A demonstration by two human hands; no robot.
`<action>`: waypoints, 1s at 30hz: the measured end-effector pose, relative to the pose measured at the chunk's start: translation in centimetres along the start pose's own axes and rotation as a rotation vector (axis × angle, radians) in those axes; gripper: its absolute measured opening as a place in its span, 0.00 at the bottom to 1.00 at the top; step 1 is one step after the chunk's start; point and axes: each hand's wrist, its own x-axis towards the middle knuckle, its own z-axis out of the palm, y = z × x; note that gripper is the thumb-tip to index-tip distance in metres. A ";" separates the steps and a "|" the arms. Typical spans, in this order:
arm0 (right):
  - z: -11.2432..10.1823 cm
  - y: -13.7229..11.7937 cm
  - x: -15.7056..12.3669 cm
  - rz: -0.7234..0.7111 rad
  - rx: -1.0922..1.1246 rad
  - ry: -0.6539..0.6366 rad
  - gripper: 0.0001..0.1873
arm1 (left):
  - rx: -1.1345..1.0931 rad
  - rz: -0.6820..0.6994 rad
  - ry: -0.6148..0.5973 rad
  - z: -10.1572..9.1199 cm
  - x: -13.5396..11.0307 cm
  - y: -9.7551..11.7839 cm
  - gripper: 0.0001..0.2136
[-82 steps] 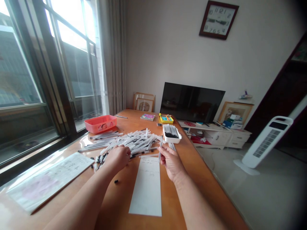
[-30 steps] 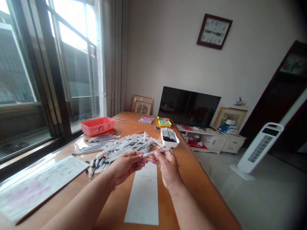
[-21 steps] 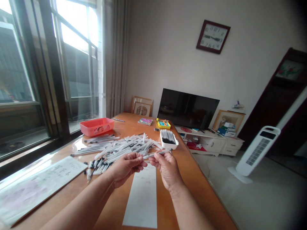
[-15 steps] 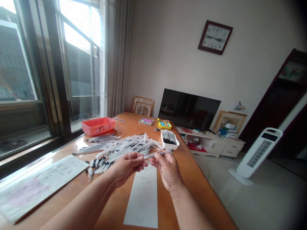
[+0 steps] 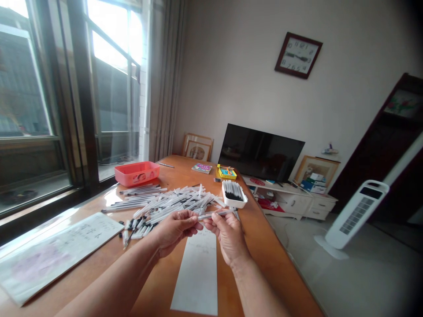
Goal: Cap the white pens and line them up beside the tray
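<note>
Over the near part of the table, both hands meet at a slim pale pen [image 5: 205, 216]. My left hand [image 5: 178, 229] pinches its left end, and my right hand [image 5: 230, 235] grips it farther along between thumb and fingers. Its right end sticks out past my right hand. Just beyond lies a loose heap of white and clear pen barrels [image 5: 180, 200], with black-tipped pen parts [image 5: 137, 226] at its near left. A white tray [image 5: 236, 204] of upright-looking, black-ended pens stands behind my right hand. Beneath the hands lies a strip of white paper [image 5: 194, 277] with faint writing.
A red plastic basket [image 5: 127, 177] sits at the table's far left, by the window. A writing booklet [image 5: 62, 255] lies at the near left. Farther back are a colourful booklet [image 5: 201, 167] and a yellow box [image 5: 228, 173]. The table's right edge drops to the floor.
The view has shifted slightly. My right hand has turned a little on the pen, while my left hand keeps nearly the same place and pinch.
</note>
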 end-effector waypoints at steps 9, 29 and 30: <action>-1.9 -1.7 0.7 -0.001 -0.093 0.081 0.20 | 0.026 0.013 0.019 0.0 -0.1 0.9 0.12; -7.1 -3.3 1.7 -0.185 -1.015 -0.053 0.11 | 0.066 0.022 0.187 -1.8 1.1 0.2 0.23; -7.9 -3.4 2.1 -0.200 -1.025 0.052 0.12 | 0.085 0.032 0.214 -1.8 1.1 0.4 0.25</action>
